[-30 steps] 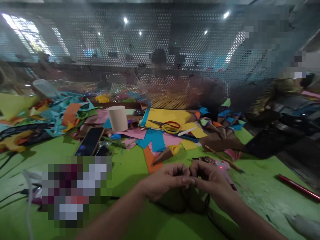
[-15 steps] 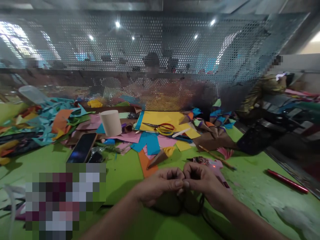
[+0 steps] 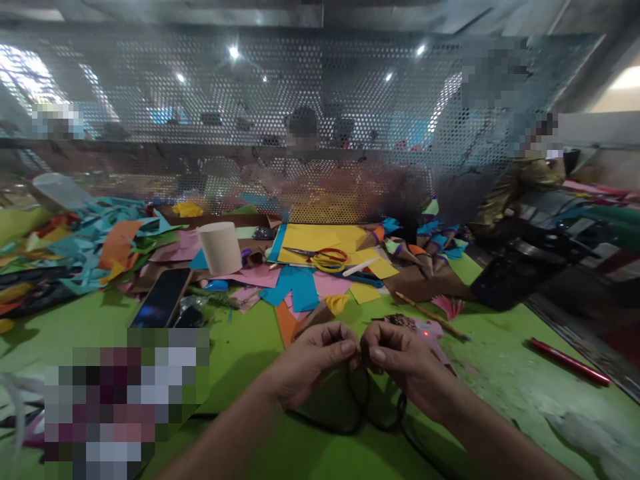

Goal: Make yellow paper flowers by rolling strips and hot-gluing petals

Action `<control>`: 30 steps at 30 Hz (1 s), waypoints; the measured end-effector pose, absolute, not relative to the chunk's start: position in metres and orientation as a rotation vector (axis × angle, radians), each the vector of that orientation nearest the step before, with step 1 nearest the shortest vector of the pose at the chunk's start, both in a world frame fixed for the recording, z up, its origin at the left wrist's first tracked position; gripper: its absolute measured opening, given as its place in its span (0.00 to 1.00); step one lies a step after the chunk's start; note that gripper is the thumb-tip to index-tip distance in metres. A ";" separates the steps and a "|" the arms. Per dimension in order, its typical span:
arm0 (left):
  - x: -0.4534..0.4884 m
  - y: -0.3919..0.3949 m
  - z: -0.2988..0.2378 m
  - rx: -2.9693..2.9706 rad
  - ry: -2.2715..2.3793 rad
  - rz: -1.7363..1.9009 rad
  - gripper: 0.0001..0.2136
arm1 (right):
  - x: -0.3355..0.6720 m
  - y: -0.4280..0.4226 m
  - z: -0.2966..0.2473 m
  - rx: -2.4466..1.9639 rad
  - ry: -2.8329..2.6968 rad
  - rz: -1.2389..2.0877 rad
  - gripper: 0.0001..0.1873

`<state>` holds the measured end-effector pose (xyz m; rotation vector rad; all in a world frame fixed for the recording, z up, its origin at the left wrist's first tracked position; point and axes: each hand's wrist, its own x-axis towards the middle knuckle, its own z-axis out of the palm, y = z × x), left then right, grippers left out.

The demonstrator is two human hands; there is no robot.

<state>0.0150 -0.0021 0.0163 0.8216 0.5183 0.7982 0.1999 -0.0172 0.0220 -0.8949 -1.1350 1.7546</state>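
Note:
My left hand (image 3: 313, 360) and my right hand (image 3: 403, 363) are held close together above the green table (image 3: 250, 360), fingers curled. Both pinch a thin black cord (image 3: 367, 407) that hangs down in loops between them and trails off toward me. Just behind my right hand lies a pink glue gun (image 3: 430, 333) with a small red light on. A brown paper cone (image 3: 313, 317) with a yellow tip lies just beyond my left hand.
Coloured paper scraps (image 3: 115, 243) cover the far table, with scissors (image 3: 323, 257) on a yellow sheet, a beige paper cylinder (image 3: 220, 247), a phone (image 3: 163, 297), a pencil (image 3: 433, 310) and a red pen (image 3: 570, 360). A perforated metal screen (image 3: 300, 120) stands behind; a person's dark sleeve (image 3: 515, 273) rests at right.
My hands have lifted slightly and drawn a little apart, and the black cord loops now hang visibly below them. The view shifted slightly left.

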 end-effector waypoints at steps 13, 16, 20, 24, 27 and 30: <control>0.015 0.007 0.014 1.135 0.831 0.838 0.13 | 0.207 -0.008 0.016 -1.311 -1.641 1.091 0.14; 0.015 0.009 0.012 1.235 0.888 0.822 0.10 | 0.207 -0.009 0.018 -1.351 -1.767 0.913 0.10; 0.015 0.009 0.011 1.363 0.943 0.808 0.05 | 0.203 -0.014 0.023 -1.379 -1.896 0.721 0.05; 0.014 0.007 0.015 1.421 1.000 0.781 0.04 | 0.203 -0.016 0.024 -1.365 -1.939 0.684 0.05; 0.014 0.006 0.017 1.437 1.021 0.778 0.05 | 0.206 -0.015 0.021 -1.367 -1.940 0.681 0.05; 0.014 0.006 0.014 1.412 0.983 0.786 0.06 | 0.209 -0.013 0.017 -1.369 -1.956 0.675 0.05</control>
